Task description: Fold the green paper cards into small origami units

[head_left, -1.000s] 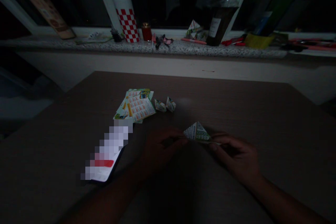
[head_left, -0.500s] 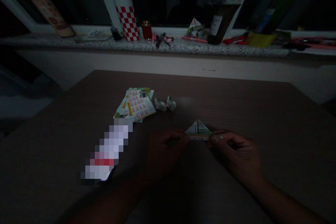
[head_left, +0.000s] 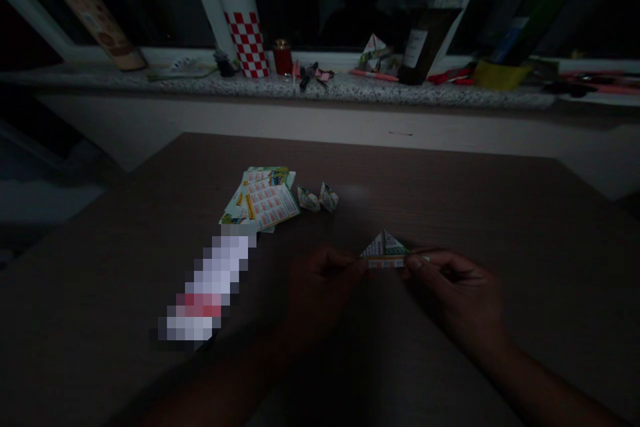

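Between my two hands is a small folded paper [head_left: 385,247], a triangle on top with a printed strip along its lower edge. My left hand [head_left: 325,280] pinches its left corner between thumb and fingers. At the right corner, my right hand [head_left: 455,287] pinches it the same way, thumb on the near face. Two little folded paper boats [head_left: 319,199] sit beyond my left hand. Beside them lies a fanned stack of printed paper slips [head_left: 265,200]. Some of the fingers are hidden behind the paper and in dim light.
A blurred-out phone-like object [head_left: 207,287] lies left of my hands on the wooden table [head_left: 450,187]. Behind, the granite windowsill [head_left: 345,88] carries a checkered white bottle [head_left: 247,33], a red jar [head_left: 283,57], a dark labelled bottle [head_left: 417,47] and a yellow container [head_left: 501,75].
Both hands and the folded paper have shifted very slightly right in view, along with the whole scene. Both ends of the paper are still pinched, its shape nearly the same.
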A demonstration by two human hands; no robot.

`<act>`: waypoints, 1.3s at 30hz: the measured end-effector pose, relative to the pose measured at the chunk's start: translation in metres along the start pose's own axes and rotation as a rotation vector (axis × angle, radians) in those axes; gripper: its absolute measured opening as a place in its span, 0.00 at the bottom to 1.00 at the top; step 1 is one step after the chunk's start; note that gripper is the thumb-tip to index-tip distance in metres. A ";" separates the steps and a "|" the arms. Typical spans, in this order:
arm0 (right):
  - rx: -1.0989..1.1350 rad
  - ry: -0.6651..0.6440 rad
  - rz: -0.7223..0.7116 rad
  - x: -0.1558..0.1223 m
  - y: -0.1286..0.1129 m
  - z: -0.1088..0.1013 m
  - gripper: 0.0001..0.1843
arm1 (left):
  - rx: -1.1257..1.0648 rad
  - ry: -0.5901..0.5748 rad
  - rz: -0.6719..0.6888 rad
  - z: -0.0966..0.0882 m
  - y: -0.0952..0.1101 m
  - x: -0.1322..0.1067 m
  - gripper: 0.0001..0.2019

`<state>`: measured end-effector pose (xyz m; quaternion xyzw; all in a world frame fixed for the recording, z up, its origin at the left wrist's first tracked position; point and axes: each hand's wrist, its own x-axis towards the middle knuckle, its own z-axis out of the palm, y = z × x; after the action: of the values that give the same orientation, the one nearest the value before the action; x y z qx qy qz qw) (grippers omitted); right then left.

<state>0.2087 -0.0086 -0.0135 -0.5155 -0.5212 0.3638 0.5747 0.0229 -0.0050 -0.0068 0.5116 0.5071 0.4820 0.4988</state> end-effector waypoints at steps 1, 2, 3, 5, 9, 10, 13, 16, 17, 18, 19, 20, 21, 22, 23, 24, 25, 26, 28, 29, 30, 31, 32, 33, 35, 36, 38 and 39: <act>-0.005 0.007 0.012 0.000 -0.001 0.000 0.07 | 0.005 -0.003 0.000 0.000 -0.001 0.000 0.07; -0.012 0.015 0.024 0.000 -0.002 0.000 0.07 | 0.007 -0.006 -0.002 0.000 -0.001 0.000 0.07; -0.021 0.023 0.037 0.000 -0.004 0.001 0.07 | 0.004 -0.009 -0.004 0.000 -0.002 0.000 0.08; -0.030 0.041 0.050 0.000 -0.007 0.001 0.07 | 0.005 -0.011 -0.013 0.000 -0.002 -0.001 0.08; -0.057 0.066 0.047 0.000 -0.011 0.003 0.07 | 0.011 -0.002 -0.034 0.001 0.000 -0.002 0.08; -0.064 0.070 0.048 0.000 -0.011 0.003 0.07 | 0.003 -0.003 -0.039 0.001 0.000 -0.002 0.08; -0.083 0.077 0.044 0.000 -0.011 0.003 0.08 | -0.013 -0.023 -0.046 0.001 -0.001 -0.001 0.09; -0.108 0.057 0.009 -0.001 -0.009 0.003 0.08 | -0.041 -0.066 -0.059 0.000 -0.003 0.000 0.08; -0.113 0.043 -0.010 -0.001 -0.008 0.003 0.08 | -0.064 -0.092 -0.065 0.000 -0.004 0.001 0.09; -0.118 0.025 -0.028 -0.001 -0.007 0.003 0.08 | -0.091 -0.125 -0.070 0.000 -0.004 0.001 0.12; -0.124 0.004 -0.043 -0.002 -0.006 0.003 0.08 | -0.114 -0.161 -0.075 -0.001 -0.004 0.001 0.17; -0.129 -0.015 -0.054 -0.002 -0.005 0.003 0.08 | -0.127 -0.200 -0.076 -0.001 -0.003 0.001 0.24; -0.132 -0.034 -0.060 -0.003 -0.004 0.003 0.08 | -0.127 -0.236 -0.070 -0.002 -0.002 0.002 0.29; -0.133 -0.051 -0.062 -0.003 -0.003 0.003 0.07 | -0.110 -0.264 -0.053 -0.003 -0.001 0.002 0.32; -0.132 -0.067 -0.060 -0.004 -0.002 0.003 0.07 | -0.076 -0.284 -0.016 -0.004 0.000 0.002 0.32; -0.130 -0.083 -0.056 -0.004 -0.001 0.003 0.07 | -0.028 -0.305 0.037 -0.004 0.001 0.003 0.28; -0.126 -0.097 -0.053 -0.004 -0.001 0.003 0.07 | 0.028 -0.324 0.099 -0.005 0.002 0.004 0.22; -0.121 -0.108 -0.050 -0.004 0.000 0.003 0.07 | 0.080 -0.339 0.155 -0.006 0.003 0.004 0.15; -0.116 -0.124 -0.048 -0.004 0.000 0.002 0.07 | 0.161 -0.350 0.213 -0.007 0.004 0.005 0.08; -0.116 -0.128 -0.049 -0.004 0.000 0.002 0.07 | 0.186 -0.346 0.208 -0.007 0.004 0.005 0.07; -0.117 -0.133 -0.049 -0.004 -0.001 0.002 0.07 | 0.202 -0.335 0.191 -0.007 0.004 0.005 0.07; -0.119 -0.137 -0.048 -0.004 -0.001 0.002 0.08 | 0.212 -0.327 0.170 -0.006 0.004 0.006 0.07; -0.118 -0.140 -0.048 -0.004 -0.002 0.002 0.08 | 0.216 -0.328 0.153 -0.006 0.004 0.005 0.07; -0.115 -0.142 -0.046 -0.005 -0.002 0.001 0.08 | 0.211 -0.331 0.142 -0.006 0.004 0.005 0.07; -0.114 -0.142 -0.040 -0.005 -0.002 0.001 0.08 | 0.178 -0.335 0.125 -0.005 0.004 0.005 0.07; -0.116 -0.142 -0.037 -0.005 -0.002 0.001 0.07 | 0.163 -0.335 0.111 -0.005 0.004 0.004 0.06; -0.127 -0.137 -0.032 -0.006 -0.001 0.001 0.07 | 0.154 -0.325 0.064 -0.004 0.004 0.004 0.06; -0.131 -0.133 -0.028 -0.006 -0.001 0.001 0.07 | 0.152 -0.320 0.035 -0.004 0.005 0.004 0.06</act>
<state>0.2062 -0.0140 -0.0135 -0.5196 -0.5881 0.3543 0.5086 0.0192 -0.0010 -0.0021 0.6267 0.4472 0.3634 0.5246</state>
